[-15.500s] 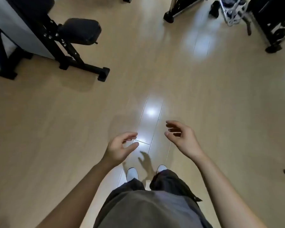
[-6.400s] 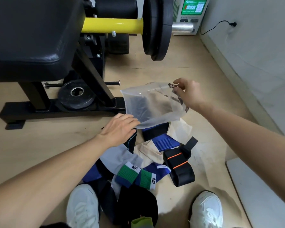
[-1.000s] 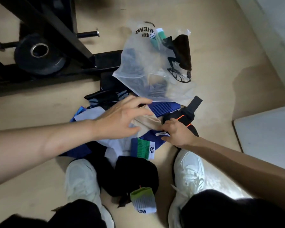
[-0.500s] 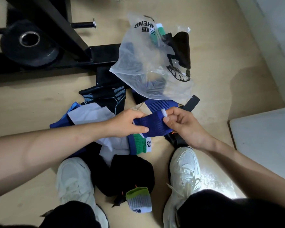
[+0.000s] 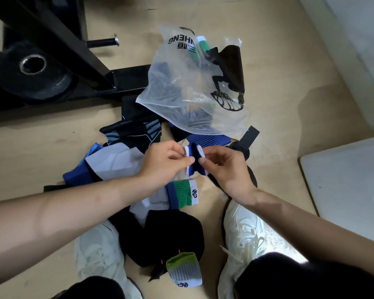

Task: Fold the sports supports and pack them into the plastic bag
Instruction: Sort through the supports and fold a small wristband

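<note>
Both hands hold a small blue support with white edges (image 5: 195,159), folded double, above a pile on the floor. My left hand (image 5: 167,164) pinches its left side and my right hand (image 5: 226,167) pinches its right side. Beyond them lies the clear plastic bag (image 5: 190,83) with black print, holding a few dark and green items. The pile includes a green, blue and white band (image 5: 183,195), a grey-white support (image 5: 115,161), a black patterned support (image 5: 136,132), a blue ribbed one (image 5: 207,140) and a black strap (image 5: 249,135).
A black gym machine frame (image 5: 58,46) and a weight plate (image 5: 30,72) stand at the upper left. My white shoes (image 5: 242,234) flank a black support (image 5: 173,236) and a green-grey band (image 5: 185,270). A white board (image 5: 345,186) lies at the right, near a wall.
The blue support was stretched flat between my hands half a second ago; now it is folded double, and my hands have come together over it.
</note>
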Demonstrator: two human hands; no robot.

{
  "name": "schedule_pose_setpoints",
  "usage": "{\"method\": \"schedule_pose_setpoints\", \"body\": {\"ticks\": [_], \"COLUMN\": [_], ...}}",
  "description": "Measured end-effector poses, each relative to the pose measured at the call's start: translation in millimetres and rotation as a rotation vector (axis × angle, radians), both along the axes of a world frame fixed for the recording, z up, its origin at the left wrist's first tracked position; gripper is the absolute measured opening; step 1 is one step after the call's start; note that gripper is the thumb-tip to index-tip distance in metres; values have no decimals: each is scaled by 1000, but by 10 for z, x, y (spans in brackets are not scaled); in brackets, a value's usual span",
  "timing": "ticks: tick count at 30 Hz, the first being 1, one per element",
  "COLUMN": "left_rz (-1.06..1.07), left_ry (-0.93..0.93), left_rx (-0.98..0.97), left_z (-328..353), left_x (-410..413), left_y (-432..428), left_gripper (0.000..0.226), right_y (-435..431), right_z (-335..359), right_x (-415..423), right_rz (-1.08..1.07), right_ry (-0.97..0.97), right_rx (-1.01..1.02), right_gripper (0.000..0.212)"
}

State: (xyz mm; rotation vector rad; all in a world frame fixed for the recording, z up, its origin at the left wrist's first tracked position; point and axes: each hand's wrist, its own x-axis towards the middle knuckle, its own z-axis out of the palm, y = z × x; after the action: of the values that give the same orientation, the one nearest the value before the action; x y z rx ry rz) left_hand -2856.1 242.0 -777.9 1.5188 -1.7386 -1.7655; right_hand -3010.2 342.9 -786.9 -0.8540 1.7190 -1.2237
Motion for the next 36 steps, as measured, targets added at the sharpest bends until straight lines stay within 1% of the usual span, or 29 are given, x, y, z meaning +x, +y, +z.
{"method": "schedule_pose_setpoints", "body": {"ticks": [2, 3, 4, 6, 7, 9, 11, 13, 15, 16, 17, 19, 21, 23, 24, 28, 29, 30, 31, 33, 35, 36], "left_rz": [-4, 22, 48, 24, -28, -132, -136, -93, -76, -88, -111, -159, -160, -143, -123, -68, -89, -128, -183, -334, -464, -496], "left_ry": [35, 66, 99, 157, 165, 149, 112, 52, 14, 15, 30, 84, 113, 97, 87, 68, 54, 30, 8, -29, -98, -150], "left_rx": [17, 60, 120, 211, 226, 216, 95, -92, -179, -167, -115, 48, 156, 146, 132, 99, 29, -102, -274, -692, -1100, -1263], "left_z": [43, 84, 111, 145, 159, 156, 129, 77, 64, 53, 45, 38, 15, -12, -18, -59, -63, -60, -45, 5, 88, 120], "left_x": [-34, -41, -37, -7, 5, 31, 38, 56, 82, 102, 114, 111, 94, 81, 76, 68, 72, 81, 101, 154, 172, 167], "left_y": [26, 32, 30, 23, 22, 45, 60, 21, -53, -93, -125, -144, -126, -118, -113, -126, -131, -143, -172, -272, -421, -501], "left_gripper": [10, 5, 10, 22, 25, 26, 22, 16, 19, 26, 33, 39, 32, 21, 17, 17, 19, 21, 23, 27, 27, 26], "right_y": [-21, -24, -23, -10, -4, -5, 2, 21, 49, 65, 77, 94, 105, 131, 144, 158, 149, 138, 129, 110, 94, 81], "right_z": [15, 20, 19, -1, -18, -68, -107, -104, -83, -74, -66, -59, -29, 8, 20, -14, -24, -30, -38, -47, -59, -59], "right_x": [76, 92, 92, 62, 48, 29, 15, -12, -47, -58, -65, -75, -71, -58, -51, -52, -57, -69, -93, -154, -223, -251], "right_rz": [15, 19, 26, 33, 34, 44, 74, 95, 120, 135, 149, 169, 170, 198, 228, 346, 335, 310, 281, 254, 254, 248], "right_ry": [-20, -47, -64, -12, 21, 19, -30, -77, -111, -126, -143, -187, -222, -226, -208, -28, 5, 19, 28, 88, 155, 162], "right_rx": [-11, -7, 3, 28, 37, 36, 14, 2, 0, 0, 2, 8, 6, -26, -44, -60, -50, -36, -21, -4, 8, 13], "right_gripper": [17, 22, 27, 35, 35, 27, 19, 18, 19, 20, 22, 29, 43, 54, 54, 31, 30, 31, 32, 34, 35, 35]}}
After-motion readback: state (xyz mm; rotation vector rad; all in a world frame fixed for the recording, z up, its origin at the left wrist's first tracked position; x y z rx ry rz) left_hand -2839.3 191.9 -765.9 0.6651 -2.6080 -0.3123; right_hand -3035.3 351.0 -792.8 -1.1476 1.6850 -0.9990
